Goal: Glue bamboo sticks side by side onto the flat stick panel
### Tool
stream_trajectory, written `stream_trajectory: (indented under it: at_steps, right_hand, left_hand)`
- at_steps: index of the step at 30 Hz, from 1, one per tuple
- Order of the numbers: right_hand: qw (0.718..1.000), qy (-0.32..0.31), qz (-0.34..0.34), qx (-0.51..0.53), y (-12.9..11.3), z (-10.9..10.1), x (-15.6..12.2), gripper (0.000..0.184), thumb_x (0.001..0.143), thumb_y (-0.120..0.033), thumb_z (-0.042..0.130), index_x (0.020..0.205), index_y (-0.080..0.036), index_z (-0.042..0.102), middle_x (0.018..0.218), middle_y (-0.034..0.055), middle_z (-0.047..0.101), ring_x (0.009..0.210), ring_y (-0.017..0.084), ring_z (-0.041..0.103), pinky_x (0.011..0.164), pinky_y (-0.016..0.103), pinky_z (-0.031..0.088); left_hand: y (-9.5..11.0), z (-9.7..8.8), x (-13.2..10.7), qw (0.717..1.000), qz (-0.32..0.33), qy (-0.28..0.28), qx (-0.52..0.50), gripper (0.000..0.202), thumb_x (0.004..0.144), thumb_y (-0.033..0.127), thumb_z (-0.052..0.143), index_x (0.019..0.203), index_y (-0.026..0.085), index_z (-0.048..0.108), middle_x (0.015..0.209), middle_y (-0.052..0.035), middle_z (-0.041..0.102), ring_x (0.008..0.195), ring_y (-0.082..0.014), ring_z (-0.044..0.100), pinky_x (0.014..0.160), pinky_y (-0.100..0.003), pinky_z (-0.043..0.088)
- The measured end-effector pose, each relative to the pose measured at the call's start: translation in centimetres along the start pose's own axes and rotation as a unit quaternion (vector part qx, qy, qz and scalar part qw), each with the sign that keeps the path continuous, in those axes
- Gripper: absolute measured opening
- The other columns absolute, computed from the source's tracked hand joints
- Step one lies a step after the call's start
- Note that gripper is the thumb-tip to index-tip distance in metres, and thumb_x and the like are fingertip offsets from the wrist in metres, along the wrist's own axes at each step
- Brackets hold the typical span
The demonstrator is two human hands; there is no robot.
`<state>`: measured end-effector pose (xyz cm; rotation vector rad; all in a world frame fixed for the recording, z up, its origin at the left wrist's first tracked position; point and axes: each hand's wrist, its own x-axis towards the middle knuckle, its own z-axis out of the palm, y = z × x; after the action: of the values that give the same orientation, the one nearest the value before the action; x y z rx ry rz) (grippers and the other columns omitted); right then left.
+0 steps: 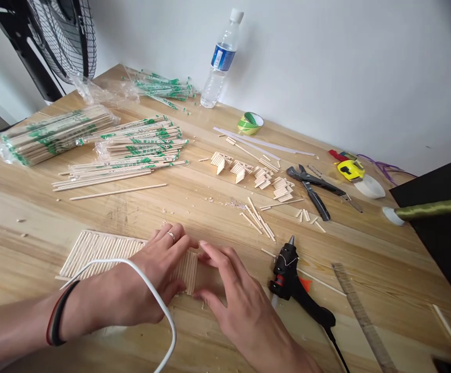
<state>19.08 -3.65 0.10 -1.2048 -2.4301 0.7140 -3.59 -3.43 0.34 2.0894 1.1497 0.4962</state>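
Note:
A flat mat of wooden sticks (97, 248) glued side by side lies on the wooden table (384, 259) near the front. My left hand (148, 282) rests flat on the mat's right part, fingers stretched out, a ring on one finger. My right hand (237, 298) lies against the mat's right end, fingers spread and pressing its edge. A white cable (159, 300) loops over my left wrist. A black hot glue gun (291, 280) lies just right of my right hand.
Bundles of wrapped chopsticks (50, 134) and loose sticks (112, 173) lie at the back left. Cut stick pieces (264, 178), pliers (313, 189), a tape roll (250, 123), a water bottle (220, 62), a yellow tape measure (350, 169) and a ruler (361, 316) lie to the right.

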Motion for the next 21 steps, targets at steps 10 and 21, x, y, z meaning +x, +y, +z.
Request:
stream_trajectory:
  at_steps: [10,21]
  right_hand:
    - [0.999,0.024,0.001,0.037,0.8,0.1,0.5,0.087,0.074,0.009,0.079,0.144,-0.028,0.043,0.119,0.0071,0.068,0.105,0.025,0.078,0.090,0.037,0.070]
    - [1.000,0.017,-0.006,-0.008,0.6,-0.2,0.4,0.067,0.084,0.002,0.067,0.142,-0.026,0.046,0.120,0.0094,0.070,0.107,0.027,0.076,0.090,0.040,0.069]
  left_hand:
    - [1.3,-0.8,0.8,0.996,-0.066,-0.052,0.009,0.044,0.077,0.002,0.066,0.116,0.016,0.054,0.122,-0.0140,0.055,0.116,-0.0330,0.052,0.110,-0.060,0.048]
    - [1.7,-1.1,1.5,0.991,-0.085,-0.098,0.035,0.045,0.077,0.004,0.069,0.118,0.017,0.054,0.125,-0.0148,0.053,0.119,-0.0334,0.050,0.111,-0.059,0.046]
